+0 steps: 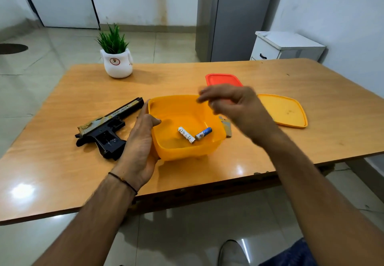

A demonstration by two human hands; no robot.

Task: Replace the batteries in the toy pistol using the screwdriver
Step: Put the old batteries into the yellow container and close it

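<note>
The black and tan toy pistol (108, 127) lies on its side at the table's left, and the battery bay in its grip shows open. Beside it stands a yellow tub (176, 109), tilted toward me. Inside lie two batteries, a white one (186, 135) and a blue-tipped one (204, 133). My left hand (141, 139) grips the tub's left wall with the thumb over the rim. My right hand (234, 107) hovers blurred above the tub's right rim, fingers loosely bent, with nothing seen in it. No screwdriver is in sight.
A small grey piece (227, 128) lies just right of the tub. A yellow lid (283, 110) lies further right, and a red lid (223, 79) behind my right hand. A potted plant (116, 62) stands at the back left of the wooden table (62, 161).
</note>
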